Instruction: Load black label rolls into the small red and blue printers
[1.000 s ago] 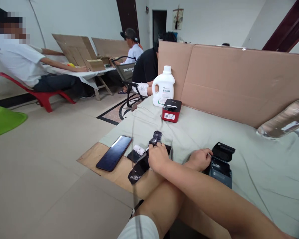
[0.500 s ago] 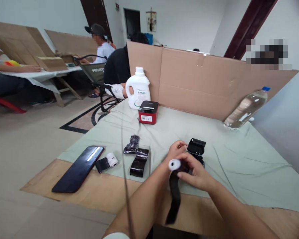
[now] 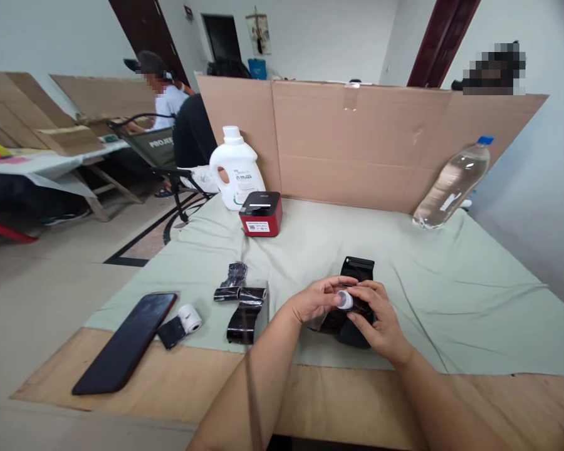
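Observation:
Both my hands meet over a small black printer whose lid stands open on the green cloth. Between my left hand and my right hand is a small white paper roll in black wrapping, pinched by the fingers of both. The black wrapping lies under my hands, mostly hidden. To the left lie another white roll with black wrap, a loose glossy black wrapper and a crumpled one.
A dark phone lies at the table's left front. A red-and-black printer and a white detergent jug stand at the back left, a clear water bottle leans back right. A cardboard screen walls the rear. People sit beyond.
The camera view swung right and down. My left hand picked the wrapped roll from the left, and both hands have brought it down over the open black printer.

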Demonstrator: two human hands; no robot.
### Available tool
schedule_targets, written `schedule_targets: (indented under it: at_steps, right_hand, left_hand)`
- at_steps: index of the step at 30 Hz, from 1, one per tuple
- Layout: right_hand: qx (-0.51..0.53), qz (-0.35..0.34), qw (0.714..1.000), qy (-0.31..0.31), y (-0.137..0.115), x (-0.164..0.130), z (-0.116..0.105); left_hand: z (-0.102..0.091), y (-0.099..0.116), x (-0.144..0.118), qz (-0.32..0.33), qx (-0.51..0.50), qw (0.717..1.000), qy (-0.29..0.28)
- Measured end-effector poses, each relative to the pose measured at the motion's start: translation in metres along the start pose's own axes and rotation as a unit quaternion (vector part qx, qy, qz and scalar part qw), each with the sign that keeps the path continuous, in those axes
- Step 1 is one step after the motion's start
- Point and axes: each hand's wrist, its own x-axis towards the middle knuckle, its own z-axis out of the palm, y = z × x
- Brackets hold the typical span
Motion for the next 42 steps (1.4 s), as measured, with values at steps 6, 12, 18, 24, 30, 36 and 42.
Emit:
schedule_targets:
  at_steps: [6,12,18,24,30,36,42]
  right_hand:
    - [-0.002,-0.027,0.999,0.017,-0.006,-0.001,0.004]
    - [-0.048,-0.030,0.998,0.000,-0.003,-0.001,0.003]
    - [-0.070,-0.080,0.994,0.033,0.000,-0.005,-0.001]
    - [-0.045,-0.052,0.993,0.095,-0.003,-0.003,-0.001]
    - [-0.033,-0.061,0.994,0.084,0.003,-0.003,0.003]
    - [-0.032,-0.029,0.995,0.085,0.006,-0.007,0.005]
    - [0.002,0.110,0.992,0.058,0.018,-0.008,-0.015]
  left_hand:
    - [-0.001,-0.003,-0.001,-0.006,-0.015,0.999,-0.036]
    - [0.001,-0.001,0.000,0.000,-0.047,0.998,-0.039]
    - [0.007,0.001,-0.001,0.005,-0.087,0.996,-0.006]
    - [0.009,-0.003,0.003,0.008,-0.094,0.995,0.019]
    - [0.017,-0.005,0.003,0.040,-0.037,0.998,0.018]
    - [0.019,-0.003,0.003,0.040,0.068,0.997,0.017]
    - [0.006,0.013,-0.006,-0.074,0.107,0.991,-0.023]
